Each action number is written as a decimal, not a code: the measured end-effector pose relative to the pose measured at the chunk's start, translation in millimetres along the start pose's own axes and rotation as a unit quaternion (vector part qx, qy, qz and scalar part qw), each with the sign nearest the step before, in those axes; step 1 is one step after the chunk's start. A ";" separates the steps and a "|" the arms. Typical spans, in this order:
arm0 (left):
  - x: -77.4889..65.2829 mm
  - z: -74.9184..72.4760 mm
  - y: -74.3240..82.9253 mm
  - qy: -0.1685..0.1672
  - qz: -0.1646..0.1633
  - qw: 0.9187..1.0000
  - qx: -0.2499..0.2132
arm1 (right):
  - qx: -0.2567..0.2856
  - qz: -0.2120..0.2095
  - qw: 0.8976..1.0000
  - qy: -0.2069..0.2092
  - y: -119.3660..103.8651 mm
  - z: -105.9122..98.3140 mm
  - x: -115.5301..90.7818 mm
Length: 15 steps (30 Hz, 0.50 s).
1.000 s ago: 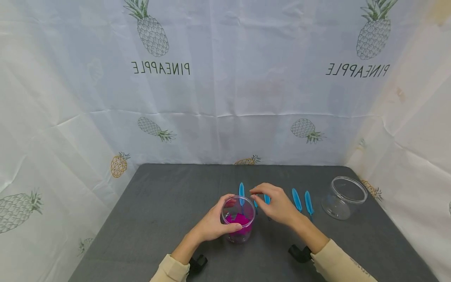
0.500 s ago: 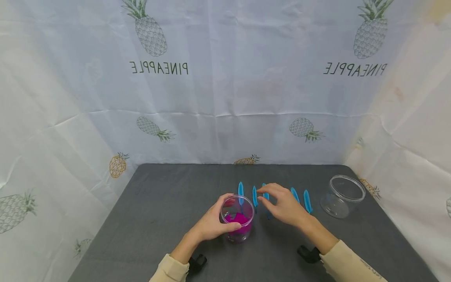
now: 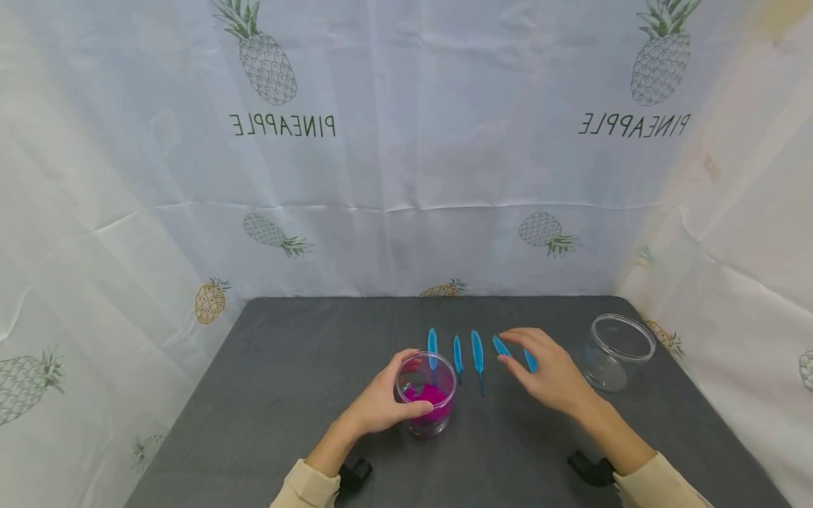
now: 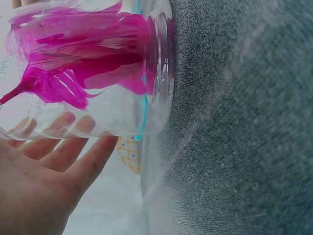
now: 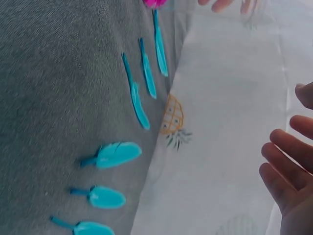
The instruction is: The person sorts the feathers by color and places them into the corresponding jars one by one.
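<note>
My left hand (image 3: 381, 401) grips a clear jar (image 3: 427, 423), its thumb across the near side and fingers round the far side. Magenta feathers (image 4: 93, 54) fill part of that jar, which stands on the table in the left wrist view. Over the right end of a row of blue feathers hovers my right hand (image 3: 552, 374), fingers spread and holding nothing. Blue feathers lie apart on the table: one (image 3: 432, 342) behind the jar, one (image 3: 458, 354) beside it, another (image 3: 478, 353) to their right. Tilted feathers (image 5: 117, 155) lie nearest the right hand, partly covered by it in the head view.
A second clear jar (image 3: 616, 353) stands at the table's right back, nothing visible inside. The dark grey table (image 3: 279, 402) meets a pale pineapple-print curtain (image 3: 381, 141) behind and at both sides.
My right hand has moved right along the blue feather row, from beside the jar toward the right end, uncovering feathers on the left. My left hand stays on the jar.
</note>
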<state>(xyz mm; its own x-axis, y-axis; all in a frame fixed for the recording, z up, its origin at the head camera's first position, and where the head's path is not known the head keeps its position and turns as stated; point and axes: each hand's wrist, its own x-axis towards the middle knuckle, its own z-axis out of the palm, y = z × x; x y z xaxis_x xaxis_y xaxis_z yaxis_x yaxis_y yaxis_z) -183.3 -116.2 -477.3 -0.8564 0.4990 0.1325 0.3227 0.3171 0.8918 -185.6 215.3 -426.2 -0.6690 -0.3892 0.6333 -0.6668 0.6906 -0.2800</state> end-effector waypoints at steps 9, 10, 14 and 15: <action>-1.1 -1.5 0.6 -0.002 -0.002 1.000 0.002 | -0.010 0.057 0.998 0.012 12.1 -20.0 -15.5; -1.2 -1.7 0.5 -0.001 -0.002 1.000 0.003 | -0.010 0.059 0.998 0.018 13.9 -21.8 -16.7; -1.2 -2.0 0.4 0.000 0.003 1.000 0.007 | -0.008 0.067 0.997 0.043 22.4 -30.2 -21.6; -1.1 -2.1 0.2 0.000 0.004 1.000 0.008 | -0.007 0.072 0.996 0.048 24.1 -32.6 -22.8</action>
<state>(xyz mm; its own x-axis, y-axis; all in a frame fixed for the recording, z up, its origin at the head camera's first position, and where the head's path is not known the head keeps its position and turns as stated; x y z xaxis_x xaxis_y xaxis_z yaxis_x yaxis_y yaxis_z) -183.1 -118.4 -476.4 -0.8537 0.5013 0.1408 0.3365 0.3249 0.8839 -175.7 260.7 -423.9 -0.7231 -0.2254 0.6530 -0.5608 0.7434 -0.3644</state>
